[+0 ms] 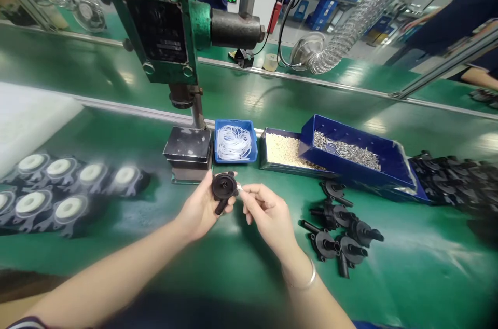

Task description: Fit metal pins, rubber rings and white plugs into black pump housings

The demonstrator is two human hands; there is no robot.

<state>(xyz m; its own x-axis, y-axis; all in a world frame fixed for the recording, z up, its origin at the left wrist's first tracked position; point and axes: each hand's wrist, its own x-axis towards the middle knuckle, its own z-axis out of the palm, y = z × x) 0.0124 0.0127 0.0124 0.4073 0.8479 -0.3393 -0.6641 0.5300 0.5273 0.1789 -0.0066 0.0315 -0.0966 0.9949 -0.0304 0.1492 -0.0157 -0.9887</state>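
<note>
My left hand (201,208) holds a round black plastic housing (224,187) with a short pipe stub, its hollow side facing up. Close against the housing's right edge, my right hand (268,212) pinches a tiny whitish piece (238,189), too small to make out in detail. Just beyond the hands is a blue tray of clear rings (233,143). To its left stands a dark metal block (189,145) beneath the green press (155,12). Several more black housings (342,235) lie in a loose group to the right of my right hand.
A bin of small cream-coloured pieces (286,150) and a blue bin (392,165) of metal pins stand at the back right. Assemblies with white discs (64,209) lie in rows at left. More black parts (451,178) are heaped far right. Another person (447,23) is beyond the bench.
</note>
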